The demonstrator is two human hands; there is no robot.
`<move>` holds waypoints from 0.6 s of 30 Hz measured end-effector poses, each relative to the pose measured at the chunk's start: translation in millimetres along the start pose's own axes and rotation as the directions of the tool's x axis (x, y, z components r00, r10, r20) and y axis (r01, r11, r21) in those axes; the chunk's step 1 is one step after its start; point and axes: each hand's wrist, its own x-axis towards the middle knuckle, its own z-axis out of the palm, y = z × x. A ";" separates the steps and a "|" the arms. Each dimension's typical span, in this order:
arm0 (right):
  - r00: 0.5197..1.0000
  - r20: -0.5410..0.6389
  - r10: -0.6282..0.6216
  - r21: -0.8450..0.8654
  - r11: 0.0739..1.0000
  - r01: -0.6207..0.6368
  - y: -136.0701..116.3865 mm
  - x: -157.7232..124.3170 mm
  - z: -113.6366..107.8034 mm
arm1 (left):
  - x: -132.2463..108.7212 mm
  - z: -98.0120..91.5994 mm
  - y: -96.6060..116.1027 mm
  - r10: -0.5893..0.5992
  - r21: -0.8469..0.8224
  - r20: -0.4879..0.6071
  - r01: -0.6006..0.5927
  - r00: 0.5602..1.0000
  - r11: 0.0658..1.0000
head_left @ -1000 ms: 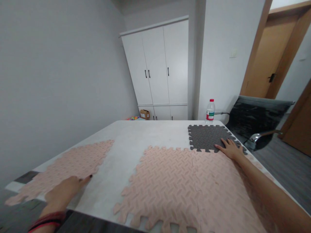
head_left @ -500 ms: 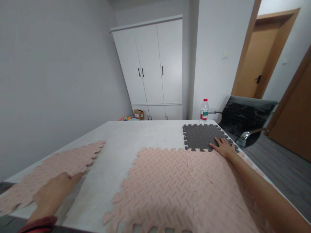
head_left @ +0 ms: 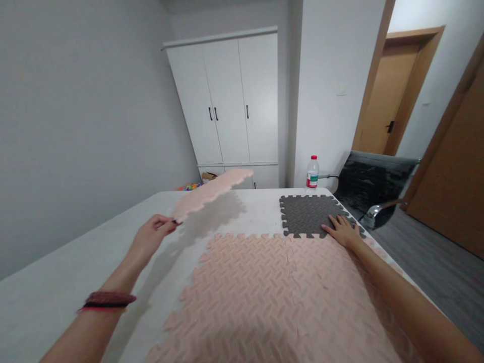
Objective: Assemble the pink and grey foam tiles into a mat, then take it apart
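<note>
My left hand (head_left: 157, 229) pinches the near corner of a loose pink foam mat tile (head_left: 209, 194), which is tilted in the air above the left half of the table and casts a shadow below it. My right hand (head_left: 342, 229) lies with fingers spread on a dark grey foam mat tile (head_left: 310, 212) at the back right. Two pink foam mat tiles, a left one (head_left: 245, 282) and a right one (head_left: 340, 297), lie flat side by side with their edges meeting. The grey tile's near edge meets the far edge of the pink ones.
A clear bottle with a red cap (head_left: 312, 174) stands at the far right of the white table (head_left: 49, 272). Beyond the right edge is a black chair (head_left: 374, 184). A white cabinet (head_left: 234, 101) and a cardboard box (head_left: 208, 176) are at the back.
My left hand has lifted the loose pink tile off the table and carried it forward and to the right. My right hand stays on the grey tile. The view has shifted slightly.
</note>
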 end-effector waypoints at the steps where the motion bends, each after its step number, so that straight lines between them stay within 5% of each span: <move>1: 1.000 0.002 0.000 -0.003 1.000 0.000 -0.2 -0.2 -0.7 | -0.5 22.2 1.1 0.004 -0.095 0.101 0.006 0.995 0.995; 4: 1.000 0.012 0.003 -0.014 1.000 -0.002 -1.1 -1.2 -3.3 | -3.7 83.2 -0.6 -0.028 -0.245 0.328 0.114 0.944 0.963; 8: 1.000 0.023 -0.003 -0.020 1.000 0.004 -2.4 -2.4 -6.1 | -5.4 139.9 -11.4 -0.122 -0.237 0.441 0.246 0.889 0.940; 12: 1.000 0.017 -0.002 -0.012 1.000 0.002 -3.4 -2.9 -7.6 | 2.0 169.4 -23.3 -0.189 -0.181 0.372 0.270 0.909 0.946; 18: 1.000 0.027 0.010 -0.004 1.000 -0.010 -3.8 -2.6 -8.0 | 17.9 185.5 -26.2 -0.185 -0.058 0.213 0.201 0.959 0.978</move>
